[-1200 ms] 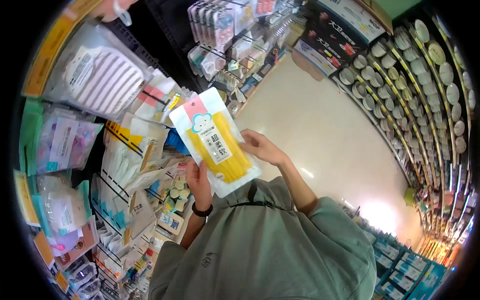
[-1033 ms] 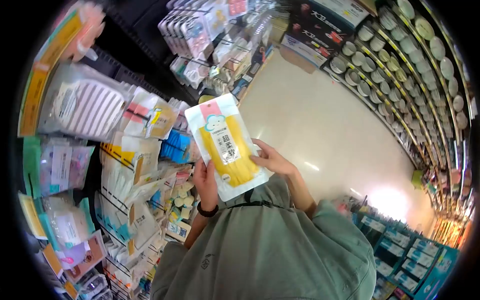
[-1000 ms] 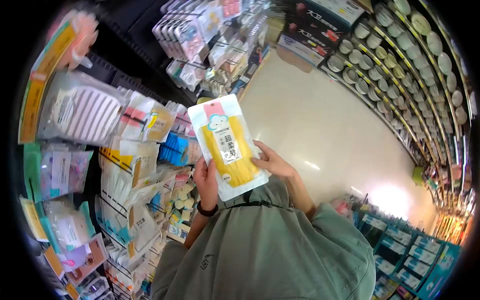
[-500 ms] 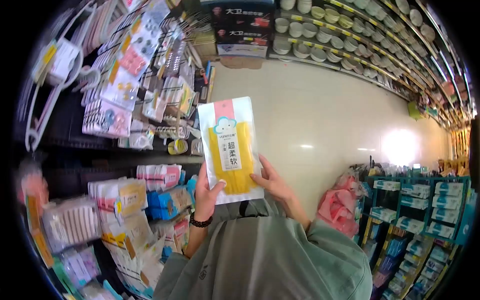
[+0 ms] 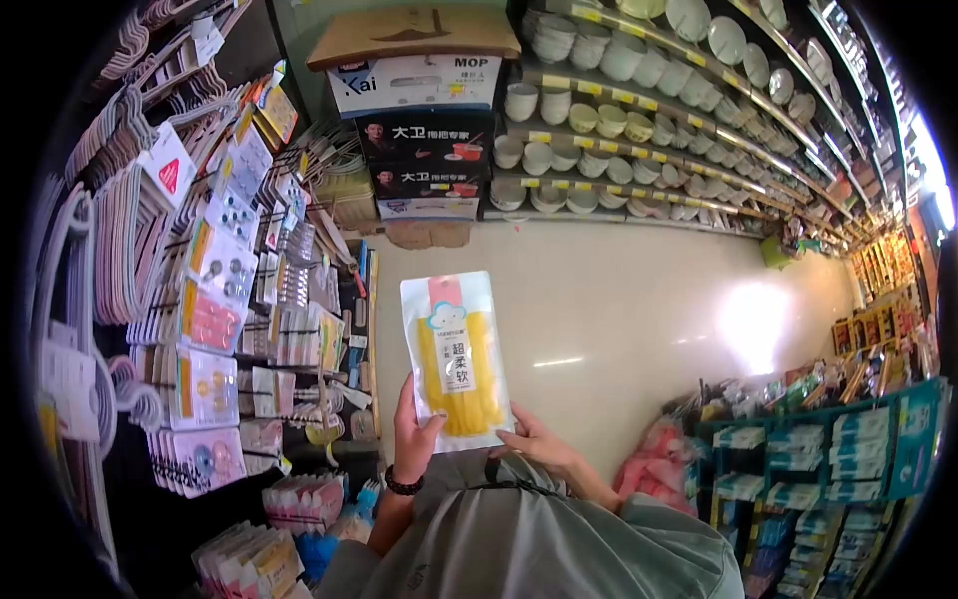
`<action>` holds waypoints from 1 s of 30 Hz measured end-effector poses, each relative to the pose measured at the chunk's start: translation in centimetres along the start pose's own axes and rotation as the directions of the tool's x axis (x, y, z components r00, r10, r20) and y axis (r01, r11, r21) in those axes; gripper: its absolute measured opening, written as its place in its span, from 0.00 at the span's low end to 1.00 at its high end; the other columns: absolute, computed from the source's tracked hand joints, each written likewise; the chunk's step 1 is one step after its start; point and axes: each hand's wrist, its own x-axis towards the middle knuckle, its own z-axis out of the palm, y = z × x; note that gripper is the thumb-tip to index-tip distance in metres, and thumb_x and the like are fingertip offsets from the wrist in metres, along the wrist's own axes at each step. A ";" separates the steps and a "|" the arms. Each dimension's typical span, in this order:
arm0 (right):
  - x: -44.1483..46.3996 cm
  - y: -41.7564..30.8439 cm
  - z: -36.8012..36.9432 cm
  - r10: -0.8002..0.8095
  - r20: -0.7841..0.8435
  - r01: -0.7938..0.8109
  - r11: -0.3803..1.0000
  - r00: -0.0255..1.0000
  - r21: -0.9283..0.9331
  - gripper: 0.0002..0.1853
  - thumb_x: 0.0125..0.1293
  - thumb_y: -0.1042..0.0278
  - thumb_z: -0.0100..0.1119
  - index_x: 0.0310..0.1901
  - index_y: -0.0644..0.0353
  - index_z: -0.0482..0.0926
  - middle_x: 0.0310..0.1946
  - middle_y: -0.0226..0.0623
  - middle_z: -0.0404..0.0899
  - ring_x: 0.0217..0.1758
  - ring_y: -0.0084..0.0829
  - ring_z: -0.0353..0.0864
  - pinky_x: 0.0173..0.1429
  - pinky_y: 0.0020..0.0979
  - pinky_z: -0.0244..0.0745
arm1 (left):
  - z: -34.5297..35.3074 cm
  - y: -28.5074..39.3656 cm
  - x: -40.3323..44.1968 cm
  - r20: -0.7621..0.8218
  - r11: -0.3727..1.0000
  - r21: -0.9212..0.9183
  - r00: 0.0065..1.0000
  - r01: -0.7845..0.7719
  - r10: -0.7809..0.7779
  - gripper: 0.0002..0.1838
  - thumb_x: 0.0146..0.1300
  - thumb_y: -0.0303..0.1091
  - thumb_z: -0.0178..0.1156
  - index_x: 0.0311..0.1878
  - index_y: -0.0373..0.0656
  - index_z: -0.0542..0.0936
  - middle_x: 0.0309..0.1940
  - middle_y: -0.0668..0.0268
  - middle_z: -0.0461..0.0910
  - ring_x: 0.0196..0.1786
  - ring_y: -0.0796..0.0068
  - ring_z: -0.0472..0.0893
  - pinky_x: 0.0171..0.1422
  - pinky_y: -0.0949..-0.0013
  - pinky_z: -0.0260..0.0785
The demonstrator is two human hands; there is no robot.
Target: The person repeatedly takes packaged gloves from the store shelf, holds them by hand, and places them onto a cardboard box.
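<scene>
At my far left hang rows of pale clothes hangers (image 5: 135, 230), and next to them carded goods (image 5: 212, 329) hang from black hooks. Below those, near the bottom edge, more flat packs (image 5: 304, 502) hang in a row. Then comes a stack of mop boxes (image 5: 429, 140) standing at the end of the aisle, a brown carton lid on top.

My left hand (image 5: 414, 436), with a dark beaded bracelet (image 5: 404, 486) at the wrist, grasps the lower left edge of a white packet (image 5: 460, 361), thumb on its front. The packet is in front of my body, above the pale floor (image 5: 629, 309), its printed face towards me, its top leaning slightly left; yellow contents show around the label. My right hand (image 5: 539, 446) grasps its lower right corner. Below is my grey-green shirt (image 5: 549, 529).

Further right, stacked bowls (image 5: 624, 60) line the shelves beyond the floor, a pink bag (image 5: 659, 464) sits near my right elbow, and a teal rack (image 5: 913, 439) holds boxed goods.
</scene>
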 end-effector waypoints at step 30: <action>34.7 -30.7 -16.1 -0.341 -0.016 0.339 0.939 0.940 -0.057 0.27 0.75 0.76 0.49 0.73 0.64 0.58 0.53 0.36 0.77 0.47 0.25 0.81 0.51 0.31 0.84 | 2.8 5.9 46.9 0.069 0.893 0.427 0.990 -0.144 0.126 0.40 0.68 0.21 0.54 0.79 0.33 0.46 0.76 0.50 0.55 0.76 0.62 0.59 0.78 0.62 0.52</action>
